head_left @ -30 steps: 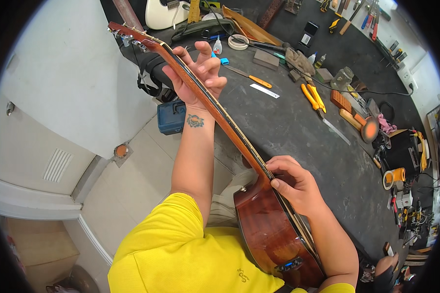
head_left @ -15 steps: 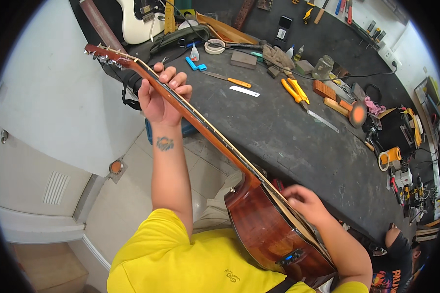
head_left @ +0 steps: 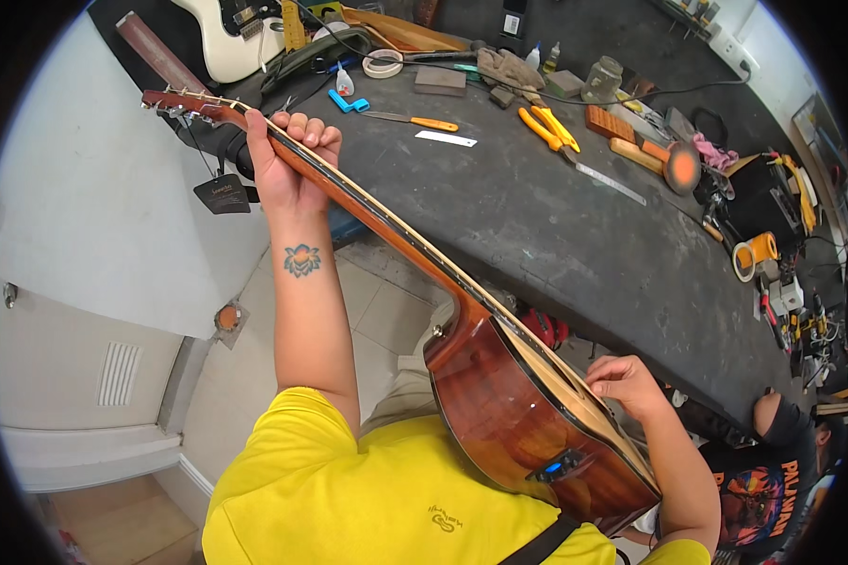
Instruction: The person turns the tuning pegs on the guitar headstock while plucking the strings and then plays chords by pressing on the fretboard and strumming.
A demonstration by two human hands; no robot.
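A glossy reddish-brown acoustic guitar (head_left: pixel 513 414) lies slantwise across my lap, its neck rising to the upper left. My left hand (head_left: pixel 290 174) is wrapped round the neck near the headstock, thumb on the near side and fingertips over the fretboard. My right hand (head_left: pixel 628 384) is at the pale top, by the strings, with thumb and fingers drawn together; whether a pick is in them is hidden. On the guitar's side sits a small control panel (head_left: pixel 556 467) with a lit blue display. A black tag (head_left: pixel 222 194) dangles from the headstock.
Beyond the guitar stands a dark workbench (head_left: pixel 499 207) bearing orange-handled pliers (head_left: pixel 548 129), a knife (head_left: pixel 433 123), a blue string winder (head_left: pixel 347 102) and a mallet (head_left: pixel 680 168). A white electric guitar (head_left: pixel 224 42) lies at the back left. Another person (head_left: pixel 758 490) is at the lower right.
The view has shifted somewhat. My right hand has moved rightward along the guitar, its fingers drawn closer together. The tag now shows below the headstock. My left hand still grips the neck.
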